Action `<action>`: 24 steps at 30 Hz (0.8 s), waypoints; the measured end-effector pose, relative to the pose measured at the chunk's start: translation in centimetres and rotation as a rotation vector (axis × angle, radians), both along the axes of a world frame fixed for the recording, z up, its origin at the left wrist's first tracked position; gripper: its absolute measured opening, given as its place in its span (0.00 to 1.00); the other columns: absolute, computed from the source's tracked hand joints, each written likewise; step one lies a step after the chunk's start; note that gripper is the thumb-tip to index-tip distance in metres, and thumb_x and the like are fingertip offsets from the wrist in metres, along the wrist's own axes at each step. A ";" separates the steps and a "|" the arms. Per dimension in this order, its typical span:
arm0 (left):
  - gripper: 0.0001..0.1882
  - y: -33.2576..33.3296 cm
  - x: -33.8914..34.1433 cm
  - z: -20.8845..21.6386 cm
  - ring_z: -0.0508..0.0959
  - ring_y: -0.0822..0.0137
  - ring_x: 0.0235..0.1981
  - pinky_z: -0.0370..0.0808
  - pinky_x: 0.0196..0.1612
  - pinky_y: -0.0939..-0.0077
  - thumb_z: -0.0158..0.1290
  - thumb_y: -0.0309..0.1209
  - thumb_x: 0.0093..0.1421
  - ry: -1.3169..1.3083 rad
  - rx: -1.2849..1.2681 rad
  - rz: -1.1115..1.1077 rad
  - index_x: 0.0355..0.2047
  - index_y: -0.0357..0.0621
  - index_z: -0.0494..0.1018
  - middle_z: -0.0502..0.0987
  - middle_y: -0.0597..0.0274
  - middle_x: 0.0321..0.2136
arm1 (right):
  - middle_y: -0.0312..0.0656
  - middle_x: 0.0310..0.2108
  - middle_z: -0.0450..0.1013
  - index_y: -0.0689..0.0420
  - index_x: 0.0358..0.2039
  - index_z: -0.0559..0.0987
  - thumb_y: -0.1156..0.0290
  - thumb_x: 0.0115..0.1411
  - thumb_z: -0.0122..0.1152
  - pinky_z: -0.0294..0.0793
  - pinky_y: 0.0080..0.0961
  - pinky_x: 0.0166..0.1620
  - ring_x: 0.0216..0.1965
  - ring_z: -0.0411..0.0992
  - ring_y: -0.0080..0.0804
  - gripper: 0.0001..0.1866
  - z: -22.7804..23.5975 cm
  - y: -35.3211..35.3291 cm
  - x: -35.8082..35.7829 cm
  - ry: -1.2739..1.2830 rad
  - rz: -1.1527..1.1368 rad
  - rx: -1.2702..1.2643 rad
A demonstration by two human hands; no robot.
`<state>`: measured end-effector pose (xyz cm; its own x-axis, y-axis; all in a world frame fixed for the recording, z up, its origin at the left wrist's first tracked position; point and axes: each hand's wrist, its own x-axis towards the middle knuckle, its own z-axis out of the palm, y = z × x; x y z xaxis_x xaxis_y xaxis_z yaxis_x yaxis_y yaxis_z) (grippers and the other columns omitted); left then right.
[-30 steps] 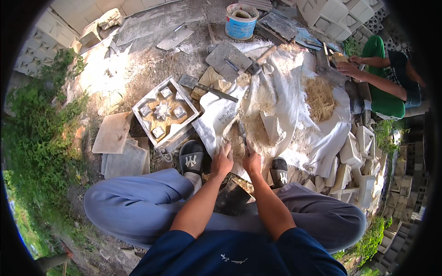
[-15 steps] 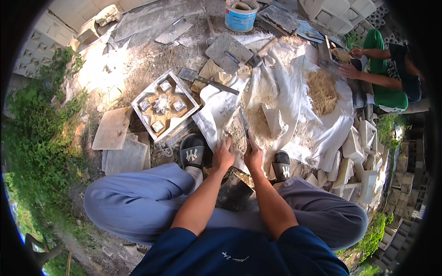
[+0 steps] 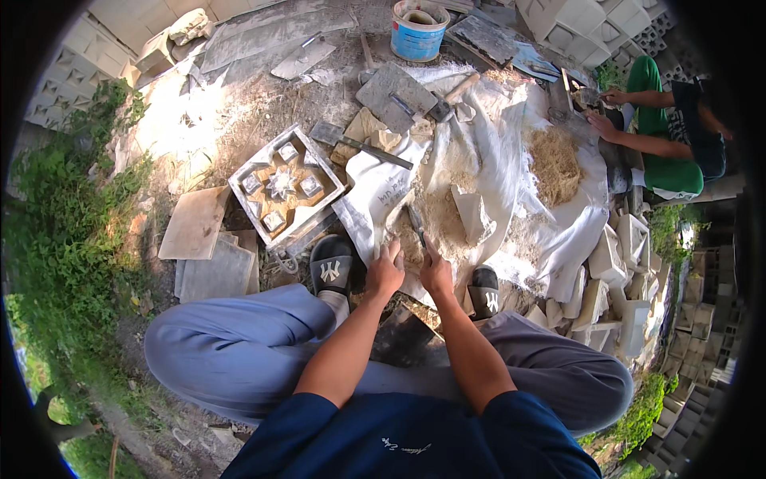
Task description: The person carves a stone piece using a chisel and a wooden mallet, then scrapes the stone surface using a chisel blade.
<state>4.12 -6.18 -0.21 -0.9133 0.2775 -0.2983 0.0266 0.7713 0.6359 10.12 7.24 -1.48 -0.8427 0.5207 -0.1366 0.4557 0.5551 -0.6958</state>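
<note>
Pointing away from you and slightly to the left, a narrow dark-bladed tool is lying low over a white sheet, just ahead of your right hand. Its long axis is running almost straight out from your body, the handle end toward you and the tip over pale, crumbly material. Your right grip is pinching the handle between thumb and fingers. Your left hand is resting just beside it, fingers reaching forward onto the sheet; whether that grip is holding anything, you cannot tell from this view.

The sheet is lying rumpled on dusty ground and is bearing a pale angular block and a heap of straw-coloured fibre. To your left, a square mould with star-shaped relief is sitting askew near flat slabs. Farther out, a blue bucket is standing upright. At far right, a co-worker in green trousers is sitting with both hands at a small frame. Leafy plants are bordering the left side, and pale blocks are lying piled at the right.
</note>
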 end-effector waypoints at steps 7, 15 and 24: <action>0.16 -0.5 0.1 1.0 0.78 0.34 0.40 0.75 0.42 0.43 0.48 0.41 0.66 -0.005 -0.046 0.025 0.53 0.54 0.69 0.79 0.42 0.40 | 0.66 0.27 0.72 0.40 0.64 0.71 0.72 0.67 0.52 0.71 0.47 0.30 0.29 0.75 0.63 0.25 2.3 -1.8 0.3 0.206 -0.032 -0.083; 0.21 -0.7 1.0 -0.3 0.78 0.32 0.41 0.76 0.44 0.42 0.50 0.41 0.66 -0.007 -0.010 0.072 0.56 0.48 0.68 0.77 0.35 0.43 | 0.64 0.26 0.75 0.33 0.62 0.72 0.67 0.68 0.53 0.73 0.51 0.32 0.30 0.76 0.62 0.23 1.3 -1.3 0.9 0.130 -0.005 -0.083; 0.19 -0.9 1.2 -1.3 0.73 0.33 0.51 0.75 0.50 0.44 0.50 0.37 0.65 0.084 0.005 0.025 0.55 0.48 0.68 0.70 0.33 0.54 | 0.64 0.36 0.76 0.43 0.59 0.76 0.71 0.66 0.54 0.75 0.51 0.43 0.39 0.76 0.63 0.21 2.0 -1.4 0.4 0.082 -0.006 -0.091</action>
<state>5.34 -7.05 -1.53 -0.9416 0.2554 -0.2193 0.0604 0.7690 0.6363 10.49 5.88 0.57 -0.8498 0.5145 -0.1142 0.3986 0.4857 -0.7780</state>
